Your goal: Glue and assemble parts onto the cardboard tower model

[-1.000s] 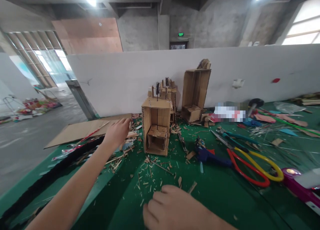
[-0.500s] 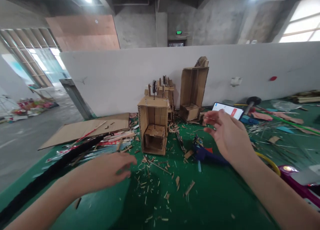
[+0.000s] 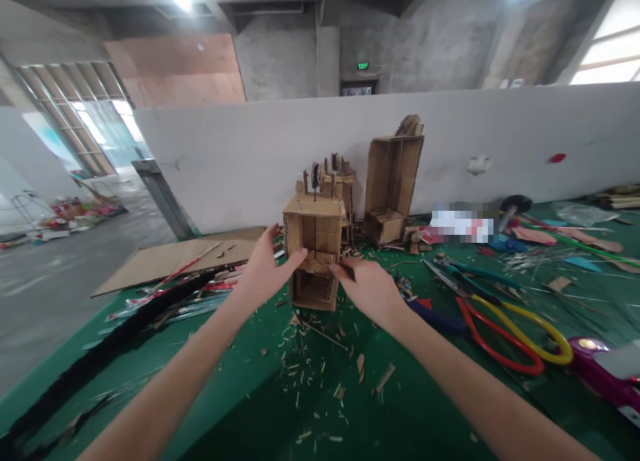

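Observation:
A cardboard box model (image 3: 314, 206) stands upright with an open front, a thin dark rod running down inside it. In its lower half sits a smaller cardboard box (image 3: 320, 264). At the model's left side, my left hand (image 3: 265, 271) is open, its fingers spread along the outer wall and its thumb reaching across the front to the inner box. My right hand (image 3: 367, 287) is closed at the right front edge, with thumb and finger on the cardboard; its other fingers curl out of sight. Round wheel pieces (image 3: 315, 175) are mounted on top.
A taller cardboard box (image 3: 393, 187) stands behind right. Scissors (image 3: 500, 327) with red and yellow handles lie right, near a blurred-out screen (image 3: 463, 224). Flat cardboard (image 3: 175, 261) and a black fuzzy strip (image 3: 100, 344) lie left. Scraps (image 3: 325, 381) litter the green table (image 3: 260, 414).
Both hands have moved inward to the cardboard box model, the left rising and the right coming down from near the phone. The scissors at the right now show. The box stands in place.

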Tool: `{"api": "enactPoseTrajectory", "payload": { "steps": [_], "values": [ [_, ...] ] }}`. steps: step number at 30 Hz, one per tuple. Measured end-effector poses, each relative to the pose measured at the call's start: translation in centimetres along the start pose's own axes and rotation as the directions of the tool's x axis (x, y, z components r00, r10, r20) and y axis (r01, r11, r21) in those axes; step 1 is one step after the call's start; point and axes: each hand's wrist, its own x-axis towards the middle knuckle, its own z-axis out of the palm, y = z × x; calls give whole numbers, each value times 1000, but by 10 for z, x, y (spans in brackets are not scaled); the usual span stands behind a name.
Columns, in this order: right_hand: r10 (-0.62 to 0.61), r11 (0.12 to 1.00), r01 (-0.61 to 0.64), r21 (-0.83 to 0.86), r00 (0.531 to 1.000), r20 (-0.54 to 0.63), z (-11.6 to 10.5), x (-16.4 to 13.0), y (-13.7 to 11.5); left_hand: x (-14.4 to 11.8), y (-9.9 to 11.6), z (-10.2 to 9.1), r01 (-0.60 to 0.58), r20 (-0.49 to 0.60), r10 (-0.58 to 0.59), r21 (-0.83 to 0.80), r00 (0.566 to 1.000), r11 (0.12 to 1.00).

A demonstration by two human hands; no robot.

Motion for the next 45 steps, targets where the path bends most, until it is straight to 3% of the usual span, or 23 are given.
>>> {"api": "enactPoseTrajectory", "payload": {
  "steps": [2, 6, 12, 14, 16, 18, 20, 22, 23, 24, 25, 27, 29, 31, 35, 40, 42, 45],
  "values": [
    [44, 999, -45, -11, 998, -41, 4, 5, -2, 1, 3, 7, 24, 51, -24, -6, 998, 1000],
    [66, 998, -66, 13, 998, -5, 12, 11, -4, -1, 3, 12, 24, 67, -36, 180, 997, 983],
    [-78, 996, 79, 38, 997, -8, 16, 10, 1, 0, -8, 17, -22, 87, -11, 371, 996, 928],
    [-111, 986, 120, 118, 991, -76, 14, 8, 5, 0, -9, 17, -34, 91, -1, 382, 996, 923],
    [-108, 936, 149, 319, 984, -142, 12, 7, 6, 0, -8, 17, -40, 92, 5, 379, 996, 924],
    [-39, 773, 123, 623, 988, -146, 9, 8, 6, 0, -6, 17, -31, 93, -4, 375, 996, 926],
    [65, 490, 47, 870, 994, -90, 5, 10, 2, -1, -6, 16, -19, 90, -15, 366, 996, 931],
    [133, 252, -9, 968, 991, -25, 2, 11, -2, -1, -6, 16, -19, 89, -13, 353, 996, 936],
    [143, 196, -26, 980, 990, -2, 1, 12, -3, -1, -6, 17, -22, 90, -9, 347, 996, 938],
    [139, 196, -38, 980, 990, 11, -1, 12, -4, -1, -7, 17, -28, 92, -4, 341, 996, 939],
    [119, 259, -44, 965, 993, 13, -1, 11, -3, -1, -8, 17, -32, 94, 0, 338, 996, 941],
    [44, 532, 6, 847, 998, -34, -1, 10, 0, -1, -8, 17, -40, 97, 7, 333, 995, 942],
    [-70, 802, 104, 588, 994, -81, 2, 9, 3, -1, -8, 17, -44, 100, 12, 330, 995, 943],
    [-162, 918, 182, 354, 983, -86, 7, 7, 5, -1, -8, 17, -49, 103, 16, 332, 995, 942],
    [-229, 942, 252, 220, 965, -124, 18, 5, 4, -1, -8, 17, -42, 100, 6, 354, 995, 934],
    [-192, 922, 250, 296, 958, -212, 23, 5, 2, -1, -6, 17, -28, 104, -11, 370, 995, 928],
    [-106, 901, 167, 401, 980, -170, 22, 7, 0, -2, -5, 17, -18, 103, -23, 377, 994, 926],
    [70, 796, -89, 599, 996, 54, 19, 10, -7, -3, -3, 17, -2, 99, -39, 387, 994, 922]
  ]
}}
